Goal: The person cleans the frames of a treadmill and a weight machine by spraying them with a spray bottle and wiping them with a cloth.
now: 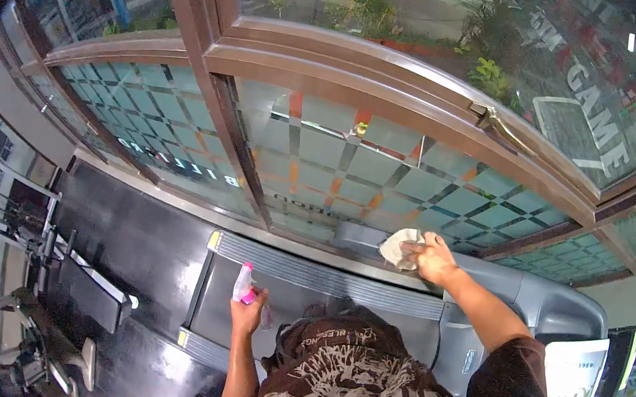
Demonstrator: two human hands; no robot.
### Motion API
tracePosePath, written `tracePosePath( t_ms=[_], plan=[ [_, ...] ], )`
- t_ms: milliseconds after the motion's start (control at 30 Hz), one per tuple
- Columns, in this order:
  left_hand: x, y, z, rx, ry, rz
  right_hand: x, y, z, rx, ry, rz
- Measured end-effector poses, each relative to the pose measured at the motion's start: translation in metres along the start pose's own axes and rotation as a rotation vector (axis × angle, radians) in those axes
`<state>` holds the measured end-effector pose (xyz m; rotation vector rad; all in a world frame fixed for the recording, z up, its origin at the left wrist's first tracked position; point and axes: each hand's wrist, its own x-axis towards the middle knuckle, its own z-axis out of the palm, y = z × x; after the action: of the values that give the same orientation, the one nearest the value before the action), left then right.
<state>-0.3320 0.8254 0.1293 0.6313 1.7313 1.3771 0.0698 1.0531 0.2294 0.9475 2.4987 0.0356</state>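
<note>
My left hand is closed around a small clear bottle with pink parts, which looks like a spray bottle. It is held above the belt of a treadmill. My right arm reaches forward, and my right hand grips a crumpled pale cloth. The cloth is at the treadmill's grey handrail, just in front of the frosted window; whether it touches the rail is hard to tell.
Brown-framed windows with a checkered frosted lower part stand ahead, with a metal latch. The treadmill's console end is to the right, near a white sign. Gym equipment and a bench stand at left.
</note>
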Motion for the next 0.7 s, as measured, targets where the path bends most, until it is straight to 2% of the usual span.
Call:
tracePosePath(
  t_ms=[100,200,233,267,300,333,367,400,467,500,533,600,667,700],
  plan=[
    [-0.001,-0.004,0.007,0.045,-0.007,0.013,0.029,-0.021,0.002,0.040,0.263,0.033],
    [0.000,0.005,0.013,0.055,-0.032,0.043,0.071,-0.077,-0.025,0.206,0.305,-0.031],
    [0.000,0.009,0.016,0.049,-0.043,0.045,0.106,-0.095,0.019,0.252,0.494,-0.048],
    [-0.002,0.011,0.020,0.048,-0.053,0.063,0.100,-0.108,-0.019,0.052,0.317,-0.122],
    [-0.001,0.013,0.023,0.046,-0.063,0.081,0.117,-0.110,0.018,-0.378,0.449,-0.079],
    [0.001,0.015,0.024,0.044,-0.075,0.099,0.120,-0.106,0.040,-0.606,0.486,-0.060],
    [0.001,0.018,0.022,0.098,-0.100,0.066,0.123,-0.102,0.062,-0.833,0.527,-0.034],
    [0.001,0.018,0.022,0.091,-0.094,0.075,0.109,-0.093,0.065,-0.857,0.484,-0.046],
    [-0.001,0.018,0.024,0.072,-0.084,0.085,0.070,-0.077,0.048,-0.102,0.312,-0.007],
    [-0.002,0.016,0.024,0.066,-0.071,0.084,0.049,-0.062,0.046,-0.132,0.276,0.025],
    [-0.003,0.013,0.025,0.059,-0.060,0.086,0.031,-0.043,0.051,-0.242,0.093,0.080],
    [-0.003,0.003,0.024,0.035,-0.067,0.096,-0.021,-0.013,0.028,-0.045,0.232,0.035],
    [0.001,-0.015,0.019,0.000,-0.095,0.108,-0.040,0.006,0.037,0.205,0.187,0.193],
    [0.003,-0.021,0.017,0.078,-0.087,0.031,-0.040,0.010,0.034,0.243,0.203,0.238]
  ],
)
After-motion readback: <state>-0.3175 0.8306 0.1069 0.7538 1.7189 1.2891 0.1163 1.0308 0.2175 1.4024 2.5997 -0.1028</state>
